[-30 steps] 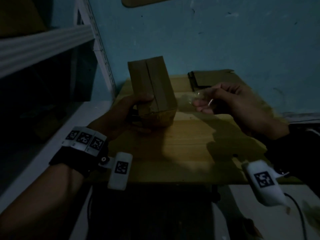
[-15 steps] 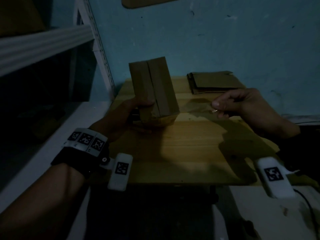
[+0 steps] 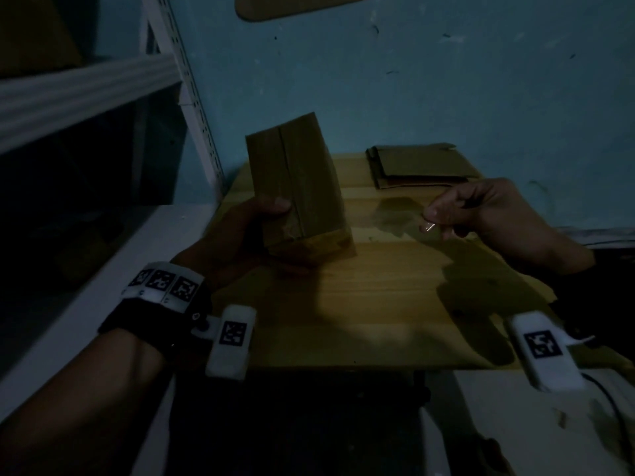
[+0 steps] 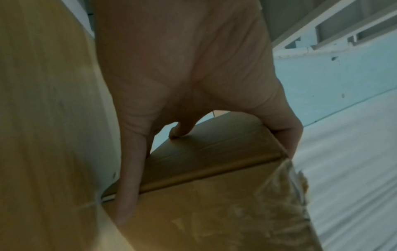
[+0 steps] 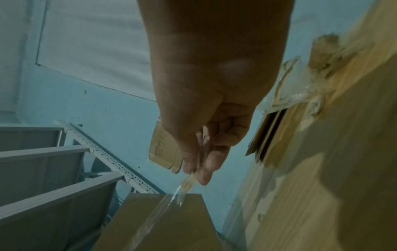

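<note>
Cardboard box is standing on end toward the back left of the wooden tabletop. It leans a bit, and I can't tell if the base is fully down. A stack of flattened cardboard lies behind it on the right, well apart.

Looks like a de-taping job, with a clear tape strip stretched from the box's right side across to the right hand.

The left hand comes in from the lower left and wraps the box's lower left edge. Its thumb is on the front face and the fingers go round the side, so that's a full grip on the box.

The right hand floats above the tabletop, wrist roughly level. Its grip is a narrow pinch on the tape end, thumb against forefinger, the other fingers curled in.

How I'd do it:
- Pull low and steady along the strip's length instead of yanking outward.
- Brace the box hard with the left hand.
- Go easy, since the left wrist view shows paper fuzz lifted at the corner, so the tape will probably rip the surface or snap if rushed.
- Re-pinch closer to the box as the strip gets longer.
</note>
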Action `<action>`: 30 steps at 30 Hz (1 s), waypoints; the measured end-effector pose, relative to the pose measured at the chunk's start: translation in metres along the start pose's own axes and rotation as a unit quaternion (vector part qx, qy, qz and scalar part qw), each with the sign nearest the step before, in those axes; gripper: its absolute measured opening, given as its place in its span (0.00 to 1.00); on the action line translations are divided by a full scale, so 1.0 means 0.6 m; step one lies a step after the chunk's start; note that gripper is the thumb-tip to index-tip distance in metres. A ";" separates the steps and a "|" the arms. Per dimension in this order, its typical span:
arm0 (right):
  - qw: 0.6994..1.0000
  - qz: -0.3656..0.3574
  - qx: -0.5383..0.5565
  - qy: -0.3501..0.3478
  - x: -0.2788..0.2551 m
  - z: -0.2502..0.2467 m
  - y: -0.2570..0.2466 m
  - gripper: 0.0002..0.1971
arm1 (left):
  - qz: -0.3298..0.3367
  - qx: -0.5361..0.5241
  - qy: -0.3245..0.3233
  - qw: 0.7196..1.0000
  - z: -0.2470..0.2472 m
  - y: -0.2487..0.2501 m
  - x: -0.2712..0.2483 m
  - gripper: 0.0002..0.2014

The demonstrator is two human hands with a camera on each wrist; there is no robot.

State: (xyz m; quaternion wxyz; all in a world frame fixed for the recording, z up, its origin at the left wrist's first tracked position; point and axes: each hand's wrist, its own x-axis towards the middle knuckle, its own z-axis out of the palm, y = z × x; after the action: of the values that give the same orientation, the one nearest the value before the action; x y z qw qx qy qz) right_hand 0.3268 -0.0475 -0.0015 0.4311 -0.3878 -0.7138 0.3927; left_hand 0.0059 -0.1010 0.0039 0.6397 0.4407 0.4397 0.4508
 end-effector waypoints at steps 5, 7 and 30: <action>1.000 0.011 -0.012 0.023 0.001 -0.010 0.010 0.04 | -0.009 -0.030 -0.034 0.999 0.000 0.003 0.001 0.57; 0.999 0.012 -0.025 0.046 0.002 -0.016 0.016 0.05 | -0.001 -0.054 -0.045 0.998 -0.007 0.002 0.003 0.54; 0.890 0.119 -0.440 0.026 0.007 -0.084 0.053 0.11 | 0.008 -0.115 -0.101 0.988 -0.014 -0.009 -0.001 0.42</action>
State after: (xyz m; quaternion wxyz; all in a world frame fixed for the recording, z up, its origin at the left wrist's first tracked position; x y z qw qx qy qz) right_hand 0.3790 -0.0200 -0.0128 0.1849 -0.6302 -0.7502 0.0766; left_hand -0.0011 -0.1011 -0.0030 0.7233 0.4111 0.3147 0.4570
